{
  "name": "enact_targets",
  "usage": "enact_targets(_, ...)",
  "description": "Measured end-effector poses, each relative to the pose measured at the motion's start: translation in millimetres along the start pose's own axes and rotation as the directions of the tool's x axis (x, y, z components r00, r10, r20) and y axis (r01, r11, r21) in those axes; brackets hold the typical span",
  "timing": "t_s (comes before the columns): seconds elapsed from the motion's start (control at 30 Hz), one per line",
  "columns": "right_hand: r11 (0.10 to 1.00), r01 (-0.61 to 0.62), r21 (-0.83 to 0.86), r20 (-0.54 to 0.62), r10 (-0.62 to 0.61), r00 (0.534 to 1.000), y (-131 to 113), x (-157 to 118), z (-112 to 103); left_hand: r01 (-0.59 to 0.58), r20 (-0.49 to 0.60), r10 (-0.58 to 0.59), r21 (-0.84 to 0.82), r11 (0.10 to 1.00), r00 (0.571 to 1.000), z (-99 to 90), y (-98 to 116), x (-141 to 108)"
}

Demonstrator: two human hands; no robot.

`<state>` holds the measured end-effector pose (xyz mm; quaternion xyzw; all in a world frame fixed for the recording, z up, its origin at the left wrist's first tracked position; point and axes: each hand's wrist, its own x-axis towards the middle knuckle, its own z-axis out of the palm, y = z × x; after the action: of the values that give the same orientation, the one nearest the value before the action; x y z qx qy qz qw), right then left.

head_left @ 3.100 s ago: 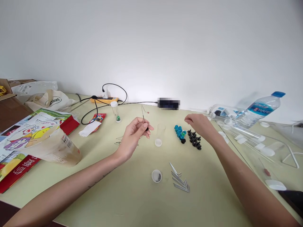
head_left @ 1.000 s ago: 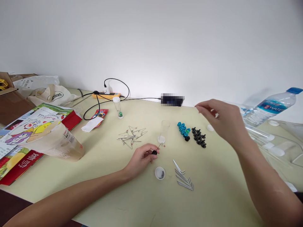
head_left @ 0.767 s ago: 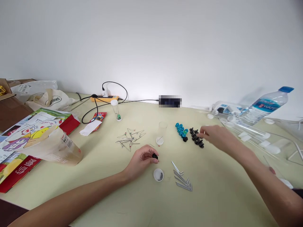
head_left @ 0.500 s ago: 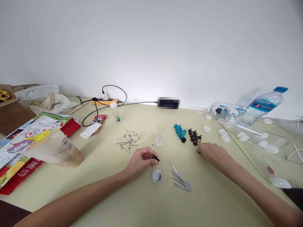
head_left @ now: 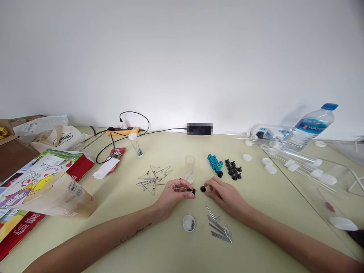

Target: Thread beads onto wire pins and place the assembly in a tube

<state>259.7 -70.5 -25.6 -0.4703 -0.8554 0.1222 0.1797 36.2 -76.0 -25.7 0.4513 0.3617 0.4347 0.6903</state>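
My left hand [head_left: 176, 194] pinches a small black part [head_left: 192, 192] with thin metal wires running back over the fingers. Just to its right, my right hand [head_left: 223, 194] holds a black knob-like plastic piece [head_left: 203, 189] at its fingertips; the two parts are close but apart. A clear plastic tube [head_left: 189, 167] stands upright behind the hands. In front lies a white cap [head_left: 185, 228] with tiny dark pieces in it, and beside it several L-shaped metal rods [head_left: 222, 230]. Behind my right hand sit several blue pieces [head_left: 214, 162] and several black knob-like pieces [head_left: 233, 170].
Thin wire pieces [head_left: 153, 180] are piled left of the tube. A capped tube [head_left: 136, 145], a drink cup [head_left: 71, 195] and a box [head_left: 82, 167] are farther left. A water bottle [head_left: 309, 127], clear tubes [head_left: 301, 159] and white caps [head_left: 270, 169] lie right.
My right hand has come left from the black pieces to my left hand, bringing a black knob-like piece. My left hand still holds its part; the view has shifted slightly.
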Motion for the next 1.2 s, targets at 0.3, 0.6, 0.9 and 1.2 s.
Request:
enact_targets(0.3,0.849,-0.036,0.528,-0.029,0.06,0.998,-4,28,9,0.04,0.002,-0.04,-0.078,0.996,0.999,1.5,-5,16)
enact_targets(0.6,0.713,-0.14,0.687,0.074,0.123,0.99,8,35,11,0.087,-0.06,-0.094,-0.11,0.99,0.994,-1.8,-4,21)
enact_targets(0.9,0.719,-0.107,0.687,0.1,0.052,0.994,12,29,8,0.12,-0.035,-0.127,-0.156,0.98,0.991,-3.8,-4,22)
enact_targets(1.2,0.795,-0.074,0.602,0.053,0.052,0.997,12,29,7,0.172,0.061,-0.162,-0.254,0.952,0.985,-10.3,-1,24)
